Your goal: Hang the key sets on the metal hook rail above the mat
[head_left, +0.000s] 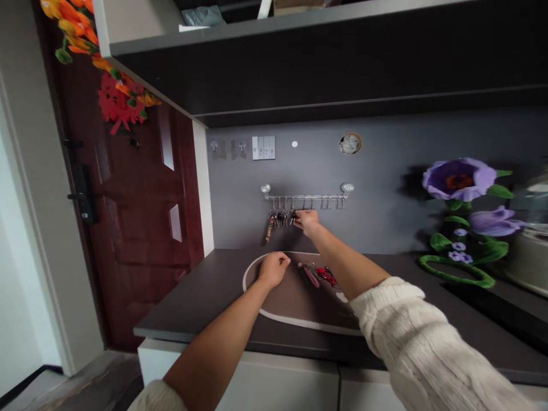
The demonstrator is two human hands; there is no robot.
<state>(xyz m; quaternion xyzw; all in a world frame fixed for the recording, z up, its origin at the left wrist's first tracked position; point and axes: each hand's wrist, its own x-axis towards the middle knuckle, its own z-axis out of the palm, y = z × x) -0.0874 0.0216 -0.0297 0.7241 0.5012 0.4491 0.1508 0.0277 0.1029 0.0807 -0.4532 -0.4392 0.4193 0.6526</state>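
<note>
My right hand [308, 221] is raised to the hook rail [306, 197] on the grey wall, its fingers pinched on a bunch of keys [293, 217] below one of the hooks. Left of it, more key rings [280, 218] hang in a row, one with a brown lettered fob [269, 229]. My left hand [274, 269] hovers low over the brown mat [295, 308], fingers curled together and nothing visible in them. On the mat lie keys with a pink strap [311, 275] and others with a red fob [326, 276], between my two arms.
A dark overhanging shelf [299, 74] spans the top. Purple artificial flowers [460, 180] and a pale, glass-topped container [531, 251] stand at the right of the dark counter [184, 308]. A reddish-brown door [141, 228] is at the left. Light switches [264, 148] sit above the rail.
</note>
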